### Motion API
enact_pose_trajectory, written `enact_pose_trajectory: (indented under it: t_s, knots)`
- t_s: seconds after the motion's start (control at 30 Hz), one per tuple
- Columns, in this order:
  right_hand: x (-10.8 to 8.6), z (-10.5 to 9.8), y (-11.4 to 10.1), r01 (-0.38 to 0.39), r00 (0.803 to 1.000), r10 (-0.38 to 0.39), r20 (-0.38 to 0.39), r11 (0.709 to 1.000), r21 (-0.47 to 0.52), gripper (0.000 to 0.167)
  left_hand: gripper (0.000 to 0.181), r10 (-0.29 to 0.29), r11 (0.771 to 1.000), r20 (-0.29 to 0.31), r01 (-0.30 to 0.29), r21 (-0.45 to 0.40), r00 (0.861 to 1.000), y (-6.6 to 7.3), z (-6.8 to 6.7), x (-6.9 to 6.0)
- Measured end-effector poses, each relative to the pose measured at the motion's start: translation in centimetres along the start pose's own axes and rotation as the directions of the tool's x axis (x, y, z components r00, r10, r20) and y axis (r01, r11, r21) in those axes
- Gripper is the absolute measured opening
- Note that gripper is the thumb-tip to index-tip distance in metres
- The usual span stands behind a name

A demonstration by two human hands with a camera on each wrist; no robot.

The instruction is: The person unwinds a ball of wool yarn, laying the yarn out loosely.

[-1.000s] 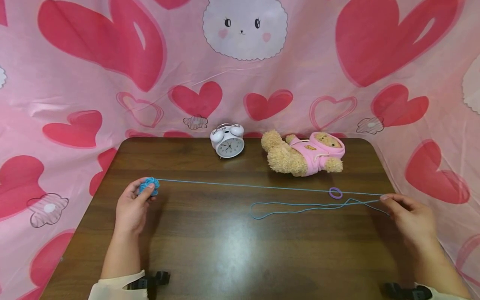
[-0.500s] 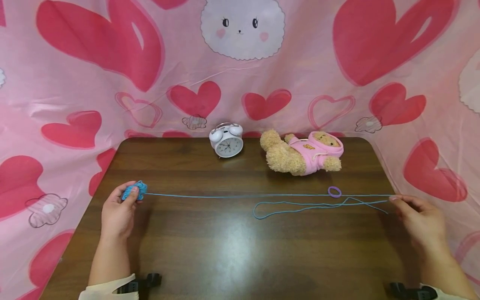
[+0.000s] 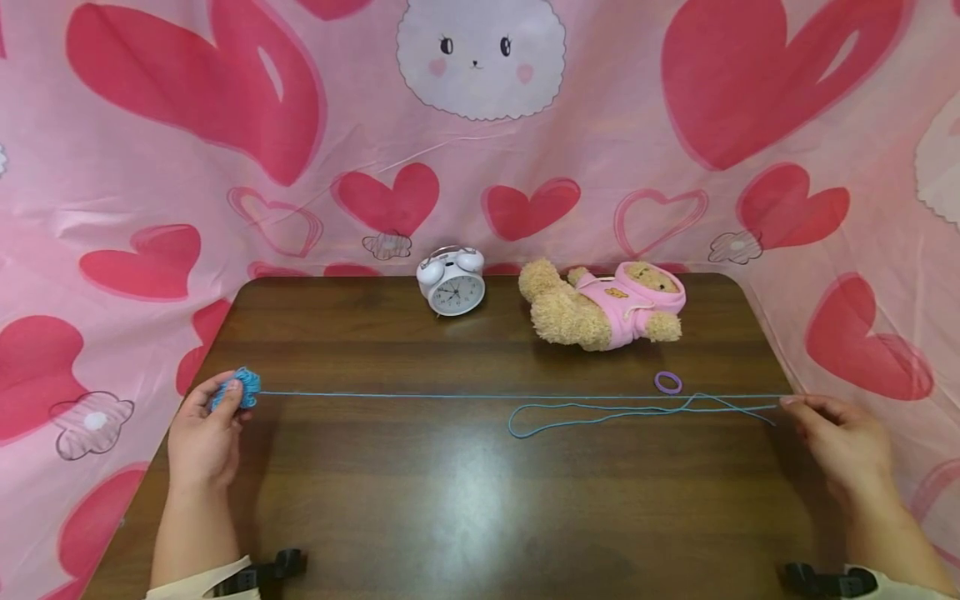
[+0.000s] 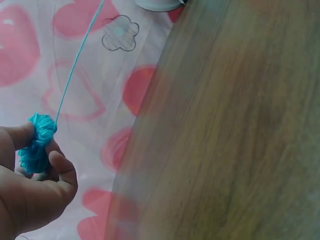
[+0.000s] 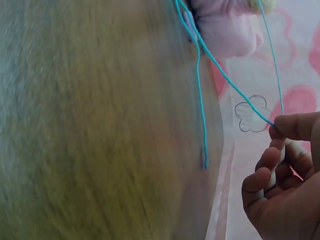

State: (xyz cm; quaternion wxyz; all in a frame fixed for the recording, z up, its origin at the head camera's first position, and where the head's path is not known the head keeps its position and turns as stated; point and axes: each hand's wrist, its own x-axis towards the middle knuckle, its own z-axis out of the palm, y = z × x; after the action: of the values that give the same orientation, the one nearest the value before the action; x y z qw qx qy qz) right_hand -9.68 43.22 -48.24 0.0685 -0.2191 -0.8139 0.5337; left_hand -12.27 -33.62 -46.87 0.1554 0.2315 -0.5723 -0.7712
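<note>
At the table's left side my left hand [image 3: 206, 433] grips a small bundle of blue yarn [image 3: 238, 389], thumb on top and fingers beneath. From it a taut yarn strand [image 3: 450, 396] runs straight across to my right hand [image 3: 843, 437], which pinches it between thumb and forefinger near the right edge. Below that strand, a slack loop of the same yarn [image 3: 517, 429] lies on the wood, and its loose end [image 5: 205, 165] shows in the right wrist view. In the left wrist view the wound bundle [image 4: 39, 145] sits between thumb and fingers.
A purple ring [image 3: 668, 382] lies just behind the taut strand. Toward the back of the brown table [image 3: 465, 517] stand a white alarm clock [image 3: 452, 283] and a teddy bear in a pink hoodie [image 3: 618, 308], lying down. A pink heart-patterned cloth [image 3: 480, 158] hangs behind.
My left hand has moved left and slightly nearer with the yarn bundle, lengthening the strand between the hands. My right hand has shifted slightly right, still pinching the yarn.
</note>
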Motion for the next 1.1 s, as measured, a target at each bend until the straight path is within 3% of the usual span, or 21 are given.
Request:
enact_pose_trajectory:
  t_s: [0.37,0.57,0.8,0.87,1.0,1.1]
  knots:
    - [0.5,-0.9,1.3,0.039,0.998,-0.027,0.060,0.979,-0.201,0.024,0.028,0.018,0.996,-0.046,-0.022,-0.083,0.999,0.0,-0.3,0.1]
    - [0.8,-1.2,1.5,0.017,0.998,-0.003,0.061,0.974,-0.227,0.028,0.031,0.010,0.997,-0.065,-0.015,-0.082,0.998,0.2,-0.4,0.3]
    - [0.9,-1.4,1.5,0.013,0.999,0.000,0.051,0.964,-0.265,0.028,0.030,0.014,0.992,0.014,-0.012,-0.129,1.000,0.4,-1.1,0.2]
    - [1.0,-1.5,1.6,0.016,0.999,-0.005,0.043,0.961,-0.278,0.028,0.029,0.001,0.993,0.014,0.001,-0.119,1.000,0.5,-1.3,0.3]
    - [1.1,-1.5,1.9,0.044,0.999,-0.034,0.035,0.944,-0.326,0.022,0.026,-0.031,0.992,-0.065,0.023,-0.125,0.997,0.5,-1.4,0.6]
    - [1.2,-1.5,2.2,0.064,0.998,-0.050,0.047,0.924,-0.377,0.024,0.026,-0.045,0.983,-0.149,0.017,-0.181,0.988,0.5,-1.2,0.8]
